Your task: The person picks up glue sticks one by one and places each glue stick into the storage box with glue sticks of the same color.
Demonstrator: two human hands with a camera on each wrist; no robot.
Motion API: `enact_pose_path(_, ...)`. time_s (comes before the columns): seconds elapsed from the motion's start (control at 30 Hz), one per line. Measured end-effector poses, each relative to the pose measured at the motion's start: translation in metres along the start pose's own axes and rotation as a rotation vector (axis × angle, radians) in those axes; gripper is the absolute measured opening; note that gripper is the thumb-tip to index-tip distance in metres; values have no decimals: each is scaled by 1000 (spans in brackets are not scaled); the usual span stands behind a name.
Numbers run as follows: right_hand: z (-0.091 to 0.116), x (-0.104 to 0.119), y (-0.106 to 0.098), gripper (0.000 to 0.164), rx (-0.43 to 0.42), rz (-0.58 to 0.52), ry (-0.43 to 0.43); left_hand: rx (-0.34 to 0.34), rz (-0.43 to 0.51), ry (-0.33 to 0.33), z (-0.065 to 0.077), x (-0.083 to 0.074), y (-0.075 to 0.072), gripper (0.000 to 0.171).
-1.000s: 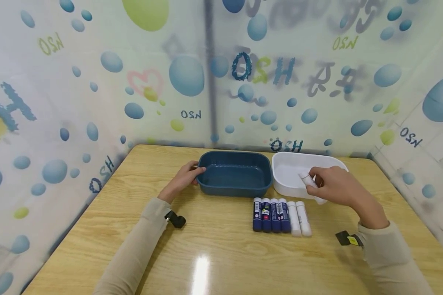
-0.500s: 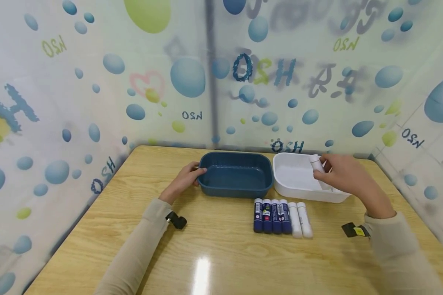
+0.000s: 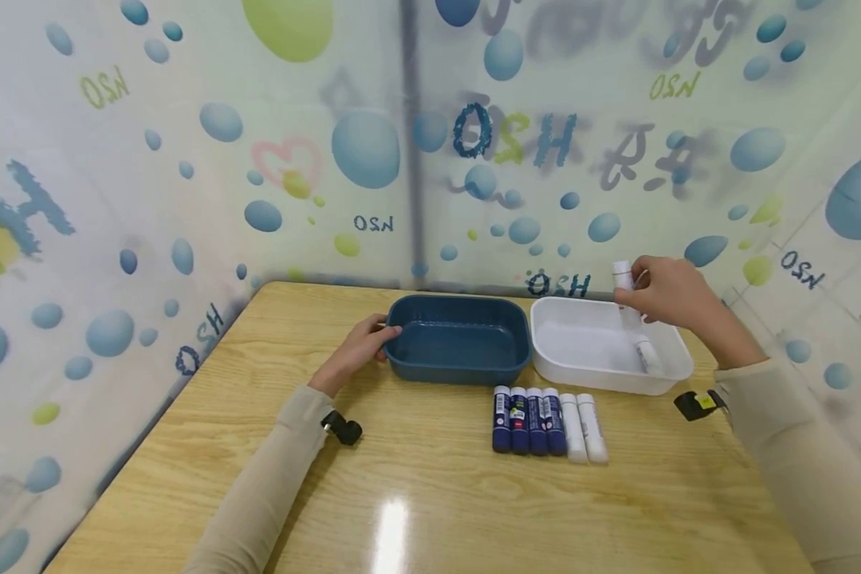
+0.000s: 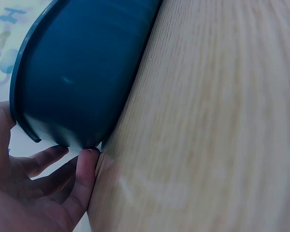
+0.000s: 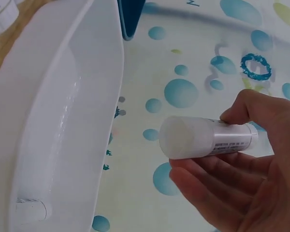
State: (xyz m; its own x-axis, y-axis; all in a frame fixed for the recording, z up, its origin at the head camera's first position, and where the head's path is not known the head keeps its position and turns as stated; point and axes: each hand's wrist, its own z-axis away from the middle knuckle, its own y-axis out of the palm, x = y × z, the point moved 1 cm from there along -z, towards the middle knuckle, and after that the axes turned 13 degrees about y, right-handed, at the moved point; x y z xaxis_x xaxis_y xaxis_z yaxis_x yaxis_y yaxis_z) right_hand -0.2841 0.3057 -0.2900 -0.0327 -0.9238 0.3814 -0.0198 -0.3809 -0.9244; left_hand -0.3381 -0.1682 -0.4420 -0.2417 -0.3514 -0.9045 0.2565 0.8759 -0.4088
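My right hand pinches a white glue stick between thumb and fingers, upright above the back right of a white bin. Seen from the right wrist, the held glue stick shows its round end and printed label. Another white glue stick lies inside the bin at its right end. At the left end of a dark blue bin, my left hand grips the rim, thumb on top. The left wrist view has the fingers of this hand against the bin's outer end wall.
In front of the bins, several dark blue glue sticks and two white glue sticks lie side by side in a row on the wooden table. A patterned curtain hangs right behind the table.
My right hand has lifted the glue stick up and away, from the front of the white bin to above its back right. The left hand has stayed on the blue bin.
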Motion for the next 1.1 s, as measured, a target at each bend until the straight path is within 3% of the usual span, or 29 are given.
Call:
enact_pose_path(0.2,-23,-7,-3,56,42,-23,72,3,-11,13,0,-1,0,59)
enact_pose_path(0.5,-45,-10,-6,51,132,21,119,7,-15,0,-1,1,-1,60)
enact_pose_path(0.73,-58,-21,-4,54,286,12,185,2,-6,-11,-1,2,-1,59)
enact_pose_path(1.1,-66,-43,16,54,483,13,158,-7,-2,-12,0,1,0,60)
